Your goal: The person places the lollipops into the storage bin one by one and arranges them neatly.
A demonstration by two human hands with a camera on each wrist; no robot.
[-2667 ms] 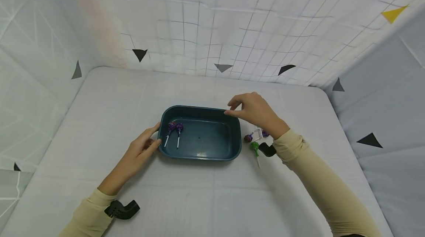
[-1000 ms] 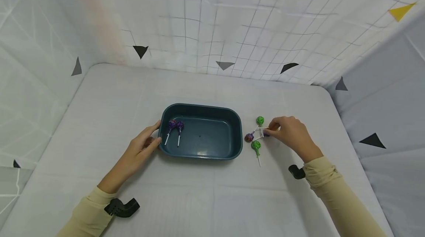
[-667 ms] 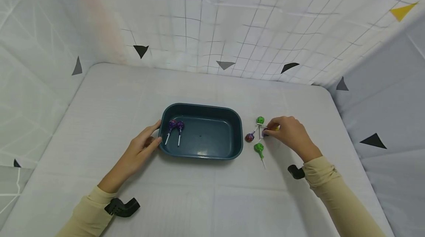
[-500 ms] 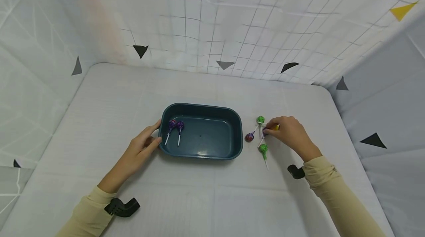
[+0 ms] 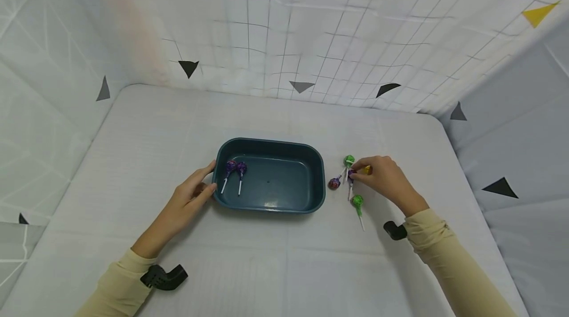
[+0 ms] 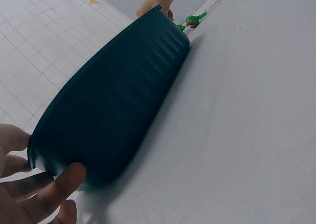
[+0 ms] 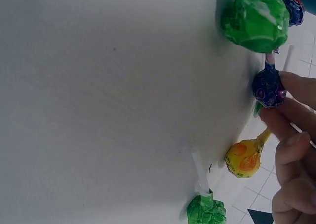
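Note:
My left hand (image 5: 188, 201) rests against the left end of a dark teal plastic tub (image 5: 317, 198), its fingers spread along the outer wall and rim in the left wrist view. Two purple-wrapped lollipops (image 5: 240, 168) lie inside, at that end. Right of the tub, my right hand (image 5: 384, 178) pinches the head of a purple lollipop (image 7: 269, 88) between thumb and fingers. Around it lie a green lollipop (image 5: 357, 201) nearer me, another green lollipop (image 5: 348, 160) farther back, and a red-and-purple lollipop (image 5: 334, 183) beside the tub.
A yellow lollipop (image 7: 244, 157) lies under the right hand's fingers, with one more green lollipop (image 7: 206, 210) close by. White cloth covers the table (image 5: 284, 267). Patterned white curtains (image 5: 289, 25) stand behind it and at both sides.
The right hand has moved from over the tub's right rim to the lollipops and now pinches a purple one, which has turned. The nearer green lollipop has slid right. The left hand stays put.

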